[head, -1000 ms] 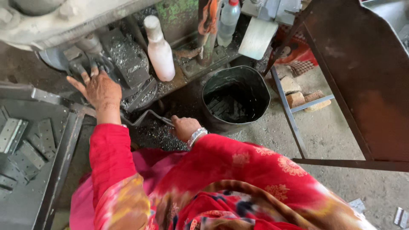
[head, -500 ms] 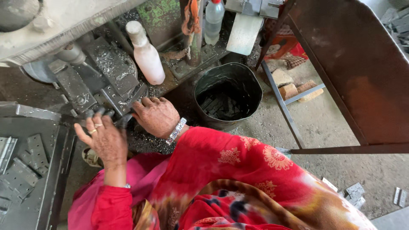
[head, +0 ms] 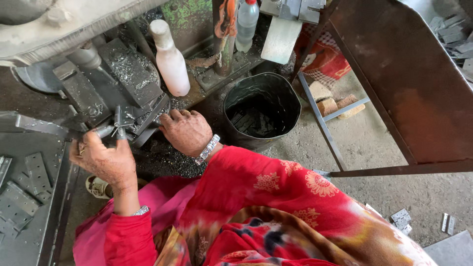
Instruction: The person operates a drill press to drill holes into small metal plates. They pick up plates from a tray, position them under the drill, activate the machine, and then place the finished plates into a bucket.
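1. A brown metal table [head: 394,88] fills the upper right of the view, its slanted frame standing on a gritty concrete floor [head: 394,197].
2. A grey machine [head: 64,19] spans the upper left. Below it sit dark metal blocks [head: 130,71] strewn with bright shavings.
3. The person's red patterned sleeve [head: 276,197] covers the lower centre of the view.
4. A grey tray [head: 29,197] at the left edge holds flat metal hinge plates [head: 37,170], lying loose and overlapping.
5. A black bucket [head: 283,96] stands on the floor right of the blocks, near the right hand. Dark metal pieces lie inside it.
6. A pale pink plastic bottle [head: 170,59] stands upright on the ledge behind the blocks. A clear bottle [head: 246,22] with a red cap stands further back.
7. The right hand [head: 187,132] lies palm down against the lower edge of the blocks, fingers bent and touching the metal; a silver bracelet [head: 207,149] circles the wrist. Whether it clasps anything I cannot tell.
8. The left hand [head: 103,160] is closed on a small grey metal piece [head: 118,125] at the front of the blocks, just beside the right hand; the two hands do not touch.
9. Small hinge plates [head: 401,219] lie scattered on the floor at the lower right.
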